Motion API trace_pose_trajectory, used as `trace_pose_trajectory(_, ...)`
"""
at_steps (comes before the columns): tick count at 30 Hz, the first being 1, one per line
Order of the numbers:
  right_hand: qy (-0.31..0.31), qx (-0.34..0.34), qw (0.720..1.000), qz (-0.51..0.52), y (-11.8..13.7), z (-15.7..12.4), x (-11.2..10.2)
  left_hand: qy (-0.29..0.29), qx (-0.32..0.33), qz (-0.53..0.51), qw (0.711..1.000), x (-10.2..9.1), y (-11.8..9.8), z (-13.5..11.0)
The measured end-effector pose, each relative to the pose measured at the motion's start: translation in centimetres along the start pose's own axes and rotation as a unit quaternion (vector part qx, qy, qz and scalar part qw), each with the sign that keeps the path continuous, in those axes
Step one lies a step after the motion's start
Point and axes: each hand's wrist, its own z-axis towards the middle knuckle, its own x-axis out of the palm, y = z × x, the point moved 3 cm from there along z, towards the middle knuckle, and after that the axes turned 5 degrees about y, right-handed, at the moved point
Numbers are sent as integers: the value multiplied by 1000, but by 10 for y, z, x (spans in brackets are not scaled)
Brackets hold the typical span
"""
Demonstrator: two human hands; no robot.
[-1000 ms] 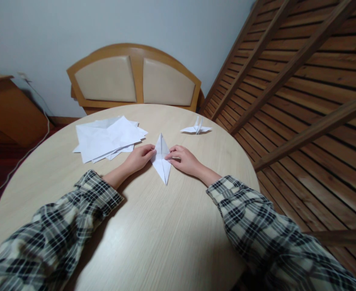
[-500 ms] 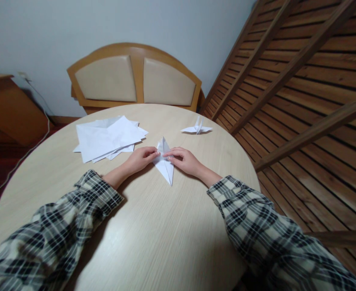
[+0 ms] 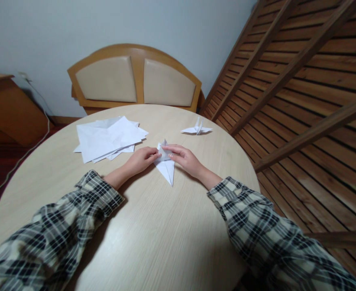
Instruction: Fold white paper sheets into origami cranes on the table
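Observation:
A white sheet of paper folded into a narrow pointed shape (image 3: 167,169) lies on the round table, its long point toward me. My left hand (image 3: 142,158) pinches its left edge between thumb and fingers. From the right, my right hand (image 3: 186,160) is closed on the upper part, fingers across the top and thumb on the right side. The far tip sticks up just beyond my right fingertips. Part of the upper folds is hidden under those fingers.
A finished paper crane (image 3: 197,128) stands at the far right of the round table (image 3: 153,242). Several loose white sheets (image 3: 105,139) lie stacked at the far left. Behind is a padded wooden headboard (image 3: 140,81), and a slatted wooden panel (image 3: 302,113) rises on the right.
My right fingers have moved up toward the far tip of the folded paper, and that upper part now looks shorter and bent. My left hand has stayed nearly in place.

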Motion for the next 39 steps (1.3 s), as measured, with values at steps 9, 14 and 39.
trace_pose_trajectory(9,-33,-4,997,65,6,-1,-3,-2,37,90,995,-2,-10,0)
trace_pose_trajectory(14,-41,-16,997,66,16,-2,-6,-8,62,126,990,-3,-13,0)
trace_pose_trajectory(39,-78,61,965,-242,-22,-2,-5,-41,-29,-74,996,7,10,-2)
